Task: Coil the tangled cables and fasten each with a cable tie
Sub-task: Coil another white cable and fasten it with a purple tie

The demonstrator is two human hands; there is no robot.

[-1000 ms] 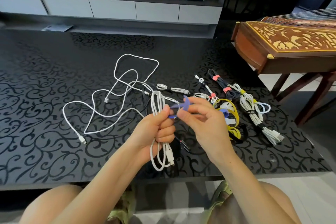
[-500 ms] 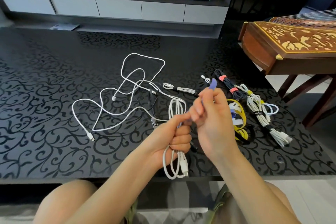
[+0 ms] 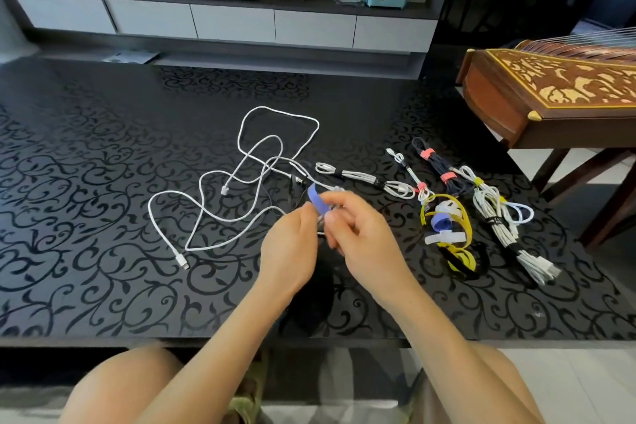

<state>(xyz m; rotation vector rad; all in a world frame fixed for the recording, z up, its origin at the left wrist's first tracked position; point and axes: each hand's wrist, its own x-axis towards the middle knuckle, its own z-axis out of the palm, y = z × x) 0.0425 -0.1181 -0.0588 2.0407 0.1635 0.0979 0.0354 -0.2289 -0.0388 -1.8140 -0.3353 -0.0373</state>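
My left hand (image 3: 289, 248) grips a coiled white cable (image 3: 335, 189), almost all of it hidden between my two hands. A blue cable tie (image 3: 315, 198) arches over the top of the coil, and the fingers of my right hand (image 3: 358, 234) pinch it just right of my left fingers. A long loose white cable (image 3: 241, 182) sprawls uncoiled on the black patterned table (image 3: 86, 217) to the left of my hands, with a thin black cable (image 3: 296, 182) crossing it.
Right of my hands lie tied bundles: a white braided one (image 3: 364, 179), a thin white one (image 3: 409, 172), a black one with pink ties (image 3: 437, 165), a thick white one (image 3: 499, 217). Spare ties (image 3: 447, 224) lie piled there. A wooden zither (image 3: 550, 89) stands beyond the table's right edge.
The blue tie, held up by my right hand half a second ago, now bends left over the coil. The hanging loops of the coil are hidden behind my hands.
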